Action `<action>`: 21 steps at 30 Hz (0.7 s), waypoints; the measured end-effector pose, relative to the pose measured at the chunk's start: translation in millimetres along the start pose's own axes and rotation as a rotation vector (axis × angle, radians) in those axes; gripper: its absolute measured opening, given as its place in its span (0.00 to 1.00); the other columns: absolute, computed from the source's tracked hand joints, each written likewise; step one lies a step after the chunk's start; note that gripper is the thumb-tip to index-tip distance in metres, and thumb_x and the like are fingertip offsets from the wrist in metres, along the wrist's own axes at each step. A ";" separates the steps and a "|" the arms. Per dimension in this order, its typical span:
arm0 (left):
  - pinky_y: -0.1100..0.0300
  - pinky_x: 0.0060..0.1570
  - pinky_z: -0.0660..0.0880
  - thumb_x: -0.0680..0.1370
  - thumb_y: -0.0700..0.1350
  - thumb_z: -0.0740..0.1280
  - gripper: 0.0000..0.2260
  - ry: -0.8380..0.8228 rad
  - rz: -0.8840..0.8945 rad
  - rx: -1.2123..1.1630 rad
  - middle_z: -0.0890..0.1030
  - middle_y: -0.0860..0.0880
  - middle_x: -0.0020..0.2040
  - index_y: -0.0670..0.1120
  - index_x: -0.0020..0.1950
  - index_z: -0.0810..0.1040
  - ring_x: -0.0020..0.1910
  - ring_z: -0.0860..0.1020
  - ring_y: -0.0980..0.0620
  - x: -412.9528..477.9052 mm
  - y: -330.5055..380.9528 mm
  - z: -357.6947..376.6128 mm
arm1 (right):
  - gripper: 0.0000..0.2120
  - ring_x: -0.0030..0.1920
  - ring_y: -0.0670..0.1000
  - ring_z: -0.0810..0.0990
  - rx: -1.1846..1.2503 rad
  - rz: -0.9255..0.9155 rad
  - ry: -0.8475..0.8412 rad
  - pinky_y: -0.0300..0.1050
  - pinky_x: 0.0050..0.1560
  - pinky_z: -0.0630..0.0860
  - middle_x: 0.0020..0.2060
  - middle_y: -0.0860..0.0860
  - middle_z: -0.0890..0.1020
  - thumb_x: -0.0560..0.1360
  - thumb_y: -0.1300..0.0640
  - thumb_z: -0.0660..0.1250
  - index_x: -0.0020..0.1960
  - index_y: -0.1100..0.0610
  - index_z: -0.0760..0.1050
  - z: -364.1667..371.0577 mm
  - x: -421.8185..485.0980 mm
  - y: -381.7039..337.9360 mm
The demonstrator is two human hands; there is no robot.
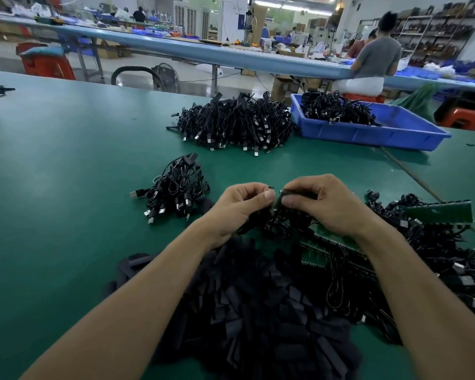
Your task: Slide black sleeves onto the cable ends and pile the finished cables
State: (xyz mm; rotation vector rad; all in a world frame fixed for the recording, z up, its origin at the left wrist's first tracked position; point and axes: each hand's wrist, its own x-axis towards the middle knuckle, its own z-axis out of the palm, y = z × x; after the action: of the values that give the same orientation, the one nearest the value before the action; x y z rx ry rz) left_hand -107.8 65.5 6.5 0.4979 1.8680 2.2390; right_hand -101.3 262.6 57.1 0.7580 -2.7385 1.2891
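Black sleeve [299, 194] sits pinched between the thumb and curled fingers of the right hand [324, 207]. Its near end almost touches the cable end [270, 187], which the left hand [242, 207] grips in curled fingers. Both hands hover above the green desk [66, 160]. A heap of loose sleeves [244, 311] lies under the wrists, and a small pile of finished cables [176, 187] rests to the left.

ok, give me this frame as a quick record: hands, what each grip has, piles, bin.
left hand: pinches cable end
right hand: pinches black sleeve
sleeve stock: heap nearest the person
small cable pile: left of hands
large cable pile: further back
blue bin: holds cables, right of large pile
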 end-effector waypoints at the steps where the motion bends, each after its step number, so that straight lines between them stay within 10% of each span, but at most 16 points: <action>1: 0.63 0.45 0.75 0.81 0.42 0.65 0.07 0.077 0.028 -0.033 0.80 0.53 0.37 0.46 0.44 0.78 0.37 0.76 0.57 0.7 1.9 2.4 | 0.06 0.39 0.39 0.81 -0.044 -0.005 0.104 0.29 0.42 0.73 0.38 0.44 0.85 0.77 0.58 0.72 0.45 0.47 0.82 0.6 -0.2 1.2; 5: 0.52 0.63 0.76 0.83 0.40 0.62 0.05 0.349 0.283 -0.104 0.84 0.49 0.43 0.44 0.50 0.75 0.47 0.81 0.51 0.1 22.9 9.5 | 0.02 0.39 0.41 0.81 -0.261 0.027 0.447 0.36 0.42 0.75 0.39 0.43 0.84 0.77 0.54 0.72 0.49 0.49 0.83 5.6 -2.7 -2.1; 12: 0.62 0.44 0.75 0.84 0.36 0.59 0.08 0.574 0.776 0.127 0.78 0.46 0.36 0.49 0.51 0.70 0.37 0.78 0.54 -8.3 53.4 16.9 | 0.08 0.37 0.52 0.78 -0.527 0.017 0.687 0.48 0.39 0.74 0.39 0.51 0.82 0.80 0.53 0.68 0.50 0.59 0.81 23.9 0.3 -22.0; 16: 0.46 0.46 0.80 0.84 0.39 0.59 0.09 0.637 0.727 0.169 0.76 0.51 0.34 0.53 0.51 0.70 0.36 0.77 0.50 -13.5 40.3 12.8 | 0.07 0.40 0.52 0.76 -0.476 0.139 0.695 0.49 0.40 0.72 0.41 0.50 0.79 0.82 0.53 0.64 0.48 0.57 0.74 28.6 8.8 -28.6; 21: 0.59 0.43 0.79 0.85 0.43 0.61 0.06 0.854 0.451 -0.080 0.80 0.54 0.33 0.53 0.49 0.71 0.37 0.80 0.57 -7.7 21.6 1.4 | 0.06 0.41 0.52 0.75 -0.428 0.156 0.714 0.48 0.40 0.69 0.41 0.50 0.76 0.83 0.54 0.62 0.49 0.56 0.70 27.1 11.5 -29.1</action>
State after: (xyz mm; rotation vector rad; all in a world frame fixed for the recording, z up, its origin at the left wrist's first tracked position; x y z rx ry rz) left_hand -98.5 60.0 26.8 -0.1145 2.1447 3.1621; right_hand -93.9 222.3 62.7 0.0251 -2.3523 0.7290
